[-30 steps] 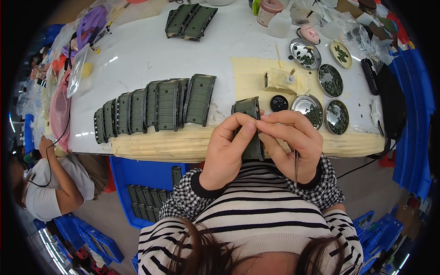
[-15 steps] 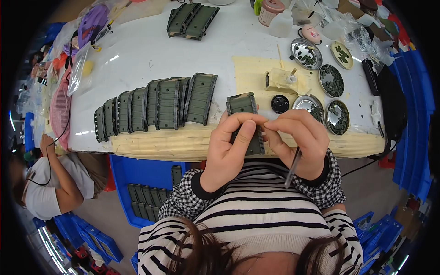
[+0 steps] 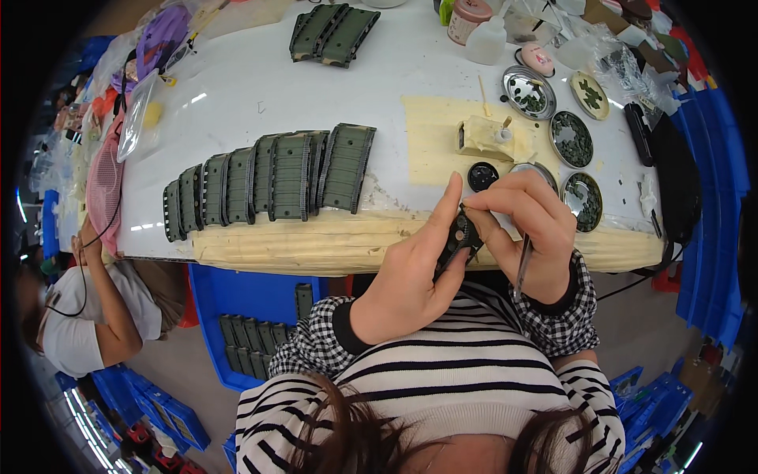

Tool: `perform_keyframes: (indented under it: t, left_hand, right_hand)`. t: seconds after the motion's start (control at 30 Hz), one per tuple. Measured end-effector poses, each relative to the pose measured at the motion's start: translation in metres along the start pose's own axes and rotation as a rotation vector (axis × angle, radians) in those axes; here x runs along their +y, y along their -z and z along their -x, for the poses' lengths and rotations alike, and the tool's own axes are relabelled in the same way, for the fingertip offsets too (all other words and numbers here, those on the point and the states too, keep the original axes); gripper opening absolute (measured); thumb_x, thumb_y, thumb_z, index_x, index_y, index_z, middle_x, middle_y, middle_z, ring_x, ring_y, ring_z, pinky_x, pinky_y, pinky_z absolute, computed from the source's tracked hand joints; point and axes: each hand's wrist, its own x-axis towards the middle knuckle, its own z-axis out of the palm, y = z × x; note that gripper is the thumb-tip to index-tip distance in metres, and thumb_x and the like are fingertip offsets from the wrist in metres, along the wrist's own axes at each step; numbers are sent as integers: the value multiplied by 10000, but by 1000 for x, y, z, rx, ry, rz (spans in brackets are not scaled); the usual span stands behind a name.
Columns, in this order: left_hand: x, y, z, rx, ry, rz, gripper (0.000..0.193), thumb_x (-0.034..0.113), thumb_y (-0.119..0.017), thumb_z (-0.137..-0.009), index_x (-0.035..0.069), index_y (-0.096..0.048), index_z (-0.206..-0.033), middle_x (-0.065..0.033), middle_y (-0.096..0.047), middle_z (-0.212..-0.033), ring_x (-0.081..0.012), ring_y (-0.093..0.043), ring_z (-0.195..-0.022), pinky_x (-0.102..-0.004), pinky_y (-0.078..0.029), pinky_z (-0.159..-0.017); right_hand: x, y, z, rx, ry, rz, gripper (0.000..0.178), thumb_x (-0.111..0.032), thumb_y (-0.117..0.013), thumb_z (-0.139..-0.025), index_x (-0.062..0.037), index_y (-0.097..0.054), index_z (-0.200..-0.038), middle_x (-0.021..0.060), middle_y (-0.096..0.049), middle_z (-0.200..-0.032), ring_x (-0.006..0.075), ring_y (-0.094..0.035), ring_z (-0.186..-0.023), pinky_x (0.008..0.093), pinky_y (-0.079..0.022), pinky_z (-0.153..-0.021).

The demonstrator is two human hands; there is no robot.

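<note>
My left hand (image 3: 410, 276) is closed around a dark green ribbed plastic casing (image 3: 462, 235), its thumb side up and most of the casing hidden behind the fingers. The casing is tipped so that a narrow dark end faces up. My right hand (image 3: 533, 237) pinches at the top corner of that end; anything tiny between its fingertips is too small to make out. A slim metal tool (image 3: 523, 265) is tucked in the right hand, pointing down. To the left, similar green casings (image 3: 288, 175) stand in a row on the table.
More casings (image 3: 333, 35) lie at the back. On the right are round metal dishes (image 3: 582, 202) of small dark green parts, a black pot (image 3: 482, 176) and a tape-wrapped block (image 3: 482, 137). A blue crate (image 3: 209, 292) with casings sits below the table edge. A person (image 3: 103, 308) is at far left.
My left hand has turned the casing from showing its broad ribbed face to showing its narrow end. My right hand has shifted slightly right and stays pinched at the casing's edge.
</note>
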Motion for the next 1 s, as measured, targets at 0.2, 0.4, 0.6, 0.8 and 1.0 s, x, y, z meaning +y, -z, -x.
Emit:
perform_keyframes:
  t: [0.2, 0.4, 0.6, 0.8, 1.0]
  left_hand:
    - [-2, -1, 0, 43, -71, -97, 764, -70, -587, -829, -12, -243, -1509, -240, -622, -901, -335, -623, -711, -344, -508, -675]
    - [0, 1, -1, 67, -105, -164, 695, -93, -591, -813, -33, -351, -1463, -197, -628, -857, -229, -621, -679, -262, -497, -676]
    - [2, 4, 0, 8, -63, -196, 773, -90, -600, -771, -31, -302, -1482, -212, -624, -910, -321, -601, -724, -371, -515, -694]
    - [3, 5, 0, 8, -90, -231, 767, -88, -596, -765, -31, -316, -1476, -180, -607, -850, -311, -591, -710, -375, -508, -680]
    - [4, 6, 0, 13, -101, -271, 750, -93, -590, -763, -46, -328, -1465, -171, -599, -831, -308, -588, -702, -377, -505, -671]
  right_hand:
    - [-3, 7, 0, -43, -14, 24, 213, 41, -751, -709, -18, -673, -898, 86, -601, -794, 211, -605, -634, 292, -483, -546]
    - [-6, 10, -2, -49, -13, 33, 220, 48, -752, -687, -13, -660, -877, 87, -596, -783, 215, -604, -627, 297, -485, -545]
    - [-3, 7, 2, -26, 46, 74, 222, 45, -759, -679, -17, -664, -870, 81, -594, -773, 217, -602, -616, 296, -478, -524]
    - [-5, 8, 3, -25, 6, 60, 226, 47, -756, -675, -20, -670, -873, 87, -598, -765, 229, -605, -599, 299, -474, -513]
    - [-2, 2, 8, 10, 143, 167, 262, 48, -750, -655, -1, -674, -901, 103, -610, -761, 240, -608, -591, 311, -489, -517]
